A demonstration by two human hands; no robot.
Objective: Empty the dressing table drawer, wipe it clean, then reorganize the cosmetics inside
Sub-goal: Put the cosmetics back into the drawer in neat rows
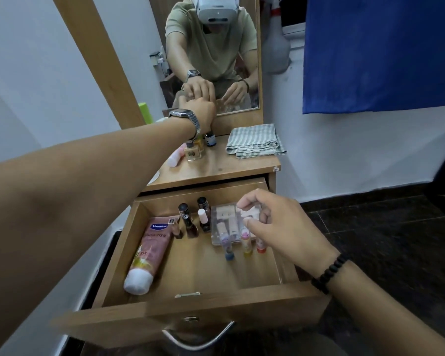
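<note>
**Emptying step under way, drawer still half full**

Left hand point(201, 109) up at the desk's back edge among small bottles point(196, 150); grip there hidden behind the wrist, cannot tell whether anything is held. Right hand point(272, 222) poised over the clear organiser point(224, 224) in the drawer point(190, 307), fingers loosely curled, holding nothing visible. Next, likely: pinch and lift the lip-balm tubes point(247, 242). Vaseline tube point(149, 253) along the drawer's left wall, nail polishes point(190, 219) at back. Folded cloth point(254, 141) waiting at the desk's right edge. Left forearm crossing above, no real obstruction.

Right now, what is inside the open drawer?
The drawer holds a pink Vaseline tube, three upright nail polish bottles and a clear organizer of lip balms, partly covered by the right hand.
</note>
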